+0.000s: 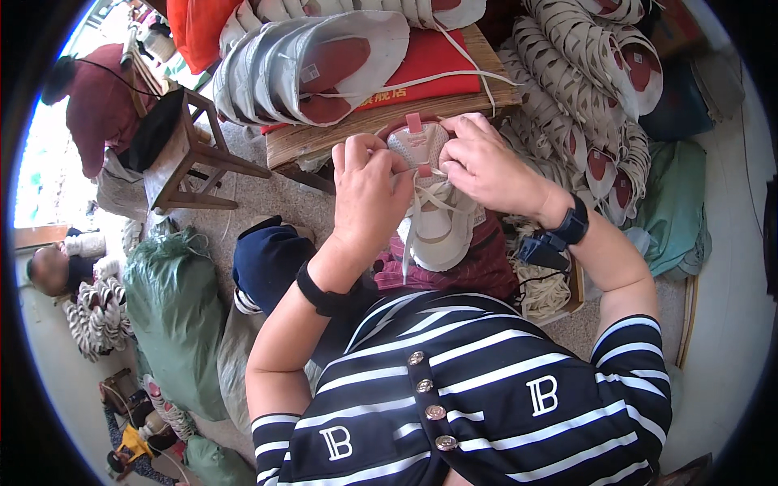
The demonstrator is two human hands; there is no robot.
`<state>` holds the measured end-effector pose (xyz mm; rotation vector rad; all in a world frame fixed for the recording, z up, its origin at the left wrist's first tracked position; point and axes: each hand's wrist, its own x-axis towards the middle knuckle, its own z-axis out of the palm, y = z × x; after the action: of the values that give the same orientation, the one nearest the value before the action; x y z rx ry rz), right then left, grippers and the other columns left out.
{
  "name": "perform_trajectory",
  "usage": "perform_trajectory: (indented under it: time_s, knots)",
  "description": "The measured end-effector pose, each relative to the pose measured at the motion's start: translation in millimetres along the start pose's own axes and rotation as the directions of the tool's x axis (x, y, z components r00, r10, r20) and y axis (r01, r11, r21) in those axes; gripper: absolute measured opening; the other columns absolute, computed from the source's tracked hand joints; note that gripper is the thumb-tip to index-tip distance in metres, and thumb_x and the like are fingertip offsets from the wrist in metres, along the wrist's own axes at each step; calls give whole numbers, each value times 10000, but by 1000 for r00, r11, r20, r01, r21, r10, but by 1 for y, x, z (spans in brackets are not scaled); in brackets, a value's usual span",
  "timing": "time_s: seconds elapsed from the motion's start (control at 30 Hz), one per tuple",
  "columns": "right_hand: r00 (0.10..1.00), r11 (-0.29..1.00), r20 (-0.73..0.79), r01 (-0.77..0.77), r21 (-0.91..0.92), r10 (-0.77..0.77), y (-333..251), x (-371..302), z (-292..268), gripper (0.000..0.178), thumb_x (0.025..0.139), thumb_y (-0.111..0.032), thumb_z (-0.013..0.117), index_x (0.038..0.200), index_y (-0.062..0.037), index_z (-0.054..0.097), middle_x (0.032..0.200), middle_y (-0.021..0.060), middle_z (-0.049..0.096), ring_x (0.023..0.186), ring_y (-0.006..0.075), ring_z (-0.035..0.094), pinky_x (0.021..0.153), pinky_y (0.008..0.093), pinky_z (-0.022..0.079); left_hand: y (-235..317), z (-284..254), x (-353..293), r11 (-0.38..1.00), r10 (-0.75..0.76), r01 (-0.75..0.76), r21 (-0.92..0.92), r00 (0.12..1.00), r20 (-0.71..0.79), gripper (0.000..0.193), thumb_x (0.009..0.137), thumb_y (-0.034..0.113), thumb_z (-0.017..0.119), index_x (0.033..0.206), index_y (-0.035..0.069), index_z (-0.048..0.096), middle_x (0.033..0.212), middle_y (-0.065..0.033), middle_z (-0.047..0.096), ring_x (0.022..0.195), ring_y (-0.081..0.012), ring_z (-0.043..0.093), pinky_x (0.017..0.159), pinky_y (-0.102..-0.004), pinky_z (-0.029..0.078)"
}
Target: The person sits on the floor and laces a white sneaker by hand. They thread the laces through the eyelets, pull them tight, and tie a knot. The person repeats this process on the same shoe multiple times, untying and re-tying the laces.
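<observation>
A whitish shoe [442,231] with a pink-trimmed tongue [417,147] rests on my lap, toe toward me. A white shoelace [434,194] criss-crosses its front, and one loose end hangs down on the left. My left hand [366,188] is closed, thumb and fingertips pinching at the left edge beside the tongue. On the opposite edge, my right hand [490,168] grips the shoe with curled fingers close to the lace. Whether lace lies inside either pinch is hidden.
Nested white shoe uppers [316,69] sit on a red sheet on the wooden table [300,150] just ahead. More shoe uppers [575,73] are piled at right, above a box of laces [551,292]. A green sack [174,316] and wooden stool [194,154] stand left; other people are beyond.
</observation>
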<state>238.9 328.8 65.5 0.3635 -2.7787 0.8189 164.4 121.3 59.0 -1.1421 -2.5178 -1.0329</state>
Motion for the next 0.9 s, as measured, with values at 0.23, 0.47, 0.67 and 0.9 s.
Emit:
perform_trajectory:
  time_s: [0.23,0.47,0.67,0.9]
  knots:
    - [997,992,79,30,-126,-21,-1,6,6,148,907,-118,587,864,23,600,1235,253,543,1200,414,472,1048,464,387,2,17,-3,991,-130,128,-46,991,-43,100,712,121,775,794,77,737,1019,-79,575,990,-299,469,871,-384,409]
    - [999,997,9,31,69,-32,11,3,13,168,888,-135,591,804,8,613,1161,223,553,1149,418,469,1024,480,388,4,19,-4,983,-129,125,-132,991,-22,118,731,152,778,826,84,759,1015,-65,571,983,-270,450,890,-374,363]
    - [997,978,24,-71,194,68,9,3,9,204,880,-190,637,801,-3,658,1276,211,563,1215,382,465,1042,468,382,4,14,-5,972,-151,152,-180,988,21,67,772,117,747,811,63,735,1040,-76,560,1010,-266,466,917,-370,372]
    - [943,937,-261,-112,330,204,-8,4,-18,142,848,-36,634,719,-12,578,1234,129,646,1112,307,555,977,406,437,-9,0,-18,908,-183,125,-400,977,-109,128,875,29,696,994,18,652,991,-84,561,804,-150,545,693,-273,464]
